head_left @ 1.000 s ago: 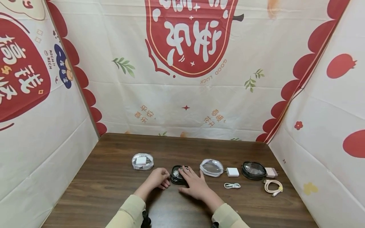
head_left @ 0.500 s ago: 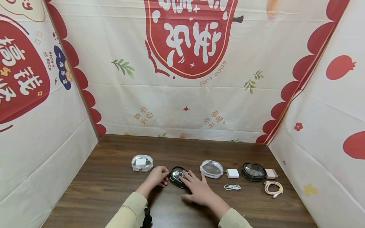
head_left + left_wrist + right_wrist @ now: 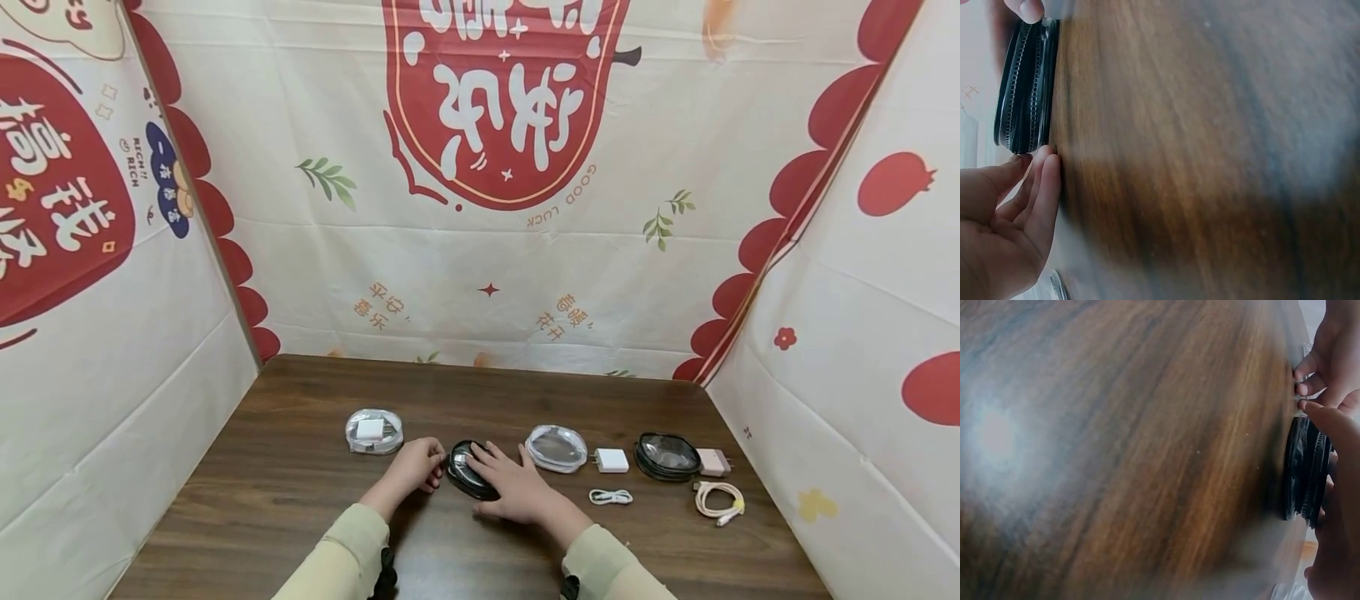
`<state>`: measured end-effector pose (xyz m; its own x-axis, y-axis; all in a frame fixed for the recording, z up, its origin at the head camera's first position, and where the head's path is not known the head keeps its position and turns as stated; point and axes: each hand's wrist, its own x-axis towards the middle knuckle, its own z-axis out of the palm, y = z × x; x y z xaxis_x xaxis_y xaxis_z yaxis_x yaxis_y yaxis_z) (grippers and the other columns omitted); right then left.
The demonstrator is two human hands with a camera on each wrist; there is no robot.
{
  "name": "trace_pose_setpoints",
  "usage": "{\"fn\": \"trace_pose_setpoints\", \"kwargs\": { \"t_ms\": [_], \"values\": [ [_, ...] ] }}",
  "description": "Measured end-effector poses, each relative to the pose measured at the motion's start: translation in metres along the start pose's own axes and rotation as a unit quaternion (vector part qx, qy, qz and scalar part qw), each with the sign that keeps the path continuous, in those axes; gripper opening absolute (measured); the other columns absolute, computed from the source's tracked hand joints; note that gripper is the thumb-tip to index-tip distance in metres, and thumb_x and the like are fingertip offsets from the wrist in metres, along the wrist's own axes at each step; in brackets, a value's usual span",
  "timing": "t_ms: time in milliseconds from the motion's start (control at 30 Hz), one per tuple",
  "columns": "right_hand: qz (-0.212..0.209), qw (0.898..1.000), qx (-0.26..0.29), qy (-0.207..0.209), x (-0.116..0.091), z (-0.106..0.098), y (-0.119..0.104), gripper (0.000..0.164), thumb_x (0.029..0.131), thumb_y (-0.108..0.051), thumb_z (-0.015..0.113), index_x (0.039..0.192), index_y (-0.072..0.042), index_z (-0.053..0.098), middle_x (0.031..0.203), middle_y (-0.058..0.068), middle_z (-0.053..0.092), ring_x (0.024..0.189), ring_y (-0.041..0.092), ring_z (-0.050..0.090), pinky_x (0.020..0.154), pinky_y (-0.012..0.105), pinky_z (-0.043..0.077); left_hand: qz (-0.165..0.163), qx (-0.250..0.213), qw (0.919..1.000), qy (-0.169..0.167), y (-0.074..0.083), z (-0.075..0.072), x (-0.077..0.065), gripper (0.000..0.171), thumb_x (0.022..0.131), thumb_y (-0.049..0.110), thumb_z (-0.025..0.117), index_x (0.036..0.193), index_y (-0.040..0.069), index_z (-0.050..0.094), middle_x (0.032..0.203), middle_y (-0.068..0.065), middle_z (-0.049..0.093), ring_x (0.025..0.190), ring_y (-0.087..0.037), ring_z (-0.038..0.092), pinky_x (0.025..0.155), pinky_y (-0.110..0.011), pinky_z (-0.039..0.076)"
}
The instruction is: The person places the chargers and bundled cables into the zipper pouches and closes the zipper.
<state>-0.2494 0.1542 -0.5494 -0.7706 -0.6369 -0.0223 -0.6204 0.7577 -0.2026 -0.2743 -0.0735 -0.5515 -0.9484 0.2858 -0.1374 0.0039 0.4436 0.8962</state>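
Observation:
A small oval black zip pouch (image 3: pixel 467 471) with a clear top lies between both hands in the head view. My left hand (image 3: pixel 415 468) is at its left end; in the left wrist view the left thumb and fingertips pinch at the zipper's end, the pull itself hidden by them. My right hand (image 3: pixel 517 492) lies over the pouch's right side, fingers spread on its top and thumb against its near edge. Two zipper tracks run along the side of the pouch (image 3: pixel 1025 87) in the left wrist view. What the pouch contains is hidden by glare and fingers.
At left sits a clear pouch (image 3: pixel 360 439) with a white charger (image 3: pixel 370 429) on or in it. To the right are another clear pouch (image 3: pixel 557 450), a white charger (image 3: pixel 612 460), a white cable (image 3: pixel 611 497), a black pouch (image 3: pixel 667 456), a pinkish charger (image 3: pixel 713 462) and a beige cable (image 3: pixel 718 500).
The black pouch has turned slightly, its right end swinging toward the person. The right hand has shifted over it, while the left hand has moved only a little at its left end.

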Motion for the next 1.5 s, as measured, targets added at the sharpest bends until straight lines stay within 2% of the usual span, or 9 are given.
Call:
{"fn": "trace_pose_setpoints", "kwargs": {
  "t_ms": [200,333,633,1100,1400,1500],
  "values": [
    [0.01,1.0,0.0,-0.009,-0.002,0.003,0.0,0.08,0.087,-0.06,0.059,0.154,-0.025,0.03,0.159,-0.003,0.023,0.146,0.026,0.019,0.106,0.071,0.012,0.041,0.045,0.9981,-0.002,-0.004,0.0,-0.002,0.014,0.096,0.001,0.056,0.083,0.003,0.059,0.064,-0.01,0.058,0.049,-0.016,0.058,0.043,-0.031,0.053],
    [0.016,1.0,-0.002,-0.014,-0.002,0.003,0.0,0.081,0.087,-0.061,0.058,0.154,-0.025,0.029,0.16,-0.005,0.022,0.146,0.025,0.019,0.107,0.07,0.013,0.048,0.057,0.9972,-0.005,-0.005,-0.001,-0.003,0.015,0.096,0.001,0.057,0.082,0.004,0.059,0.062,-0.007,0.057,0.049,-0.014,0.057,0.042,-0.03,0.052],
    [0.022,1.0,0.01,-0.013,-0.001,0.006,0.0,0.081,0.087,-0.061,0.058,0.154,-0.027,0.027,0.16,-0.006,0.022,0.146,0.022,0.017,0.107,0.069,0.013,0.028,0.041,0.9986,-0.02,0.001,-0.002,-0.014,0.013,0.096,0.0,0.055,0.083,-0.001,0.058,0.064,-0.01,0.059,0.05,-0.016,0.058,0.044,-0.032,0.053],
    [0.031,0.999,0.033,-0.009,-0.002,0.007,0.0,0.079,0.087,-0.059,0.059,0.153,-0.028,0.03,0.159,-0.008,0.022,0.146,0.024,0.018,0.108,0.069,0.012,0.001,0.004,0.9987,-0.05,0.005,0.004,-0.026,0.015,0.097,0.0,0.052,0.083,-0.002,0.057,0.064,-0.01,0.061,0.052,-0.015,0.059,0.045,-0.033,0.053],
    [0.036,0.998,0.04,-0.014,-0.002,0.006,-0.001,0.079,0.088,-0.06,0.059,0.153,-0.028,0.03,0.159,-0.007,0.023,0.146,0.024,0.018,0.108,0.069,0.013,0.001,0.015,0.9988,-0.047,0.012,0.011,-0.034,0.015,0.094,-0.006,0.05,0.081,-0.001,0.055,0.064,-0.009,0.06,0.05,-0.017,0.059,0.044,-0.033,0.053],
    [0.038,0.998,0.041,-0.011,-0.001,0.006,-0.001,0.079,0.088,-0.059,0.059,0.153,-0.028,0.03,0.159,-0.007,0.022,0.146,0.025,0.018,0.108,0.069,0.013,0.004,0.022,0.9992,-0.034,0.012,0.012,-0.034,0.015,0.094,-0.005,0.052,0.08,-0.001,0.057,0.064,-0.008,0.06,0.051,-0.017,0.059,0.044,-0.032,0.052]
  ]
}}
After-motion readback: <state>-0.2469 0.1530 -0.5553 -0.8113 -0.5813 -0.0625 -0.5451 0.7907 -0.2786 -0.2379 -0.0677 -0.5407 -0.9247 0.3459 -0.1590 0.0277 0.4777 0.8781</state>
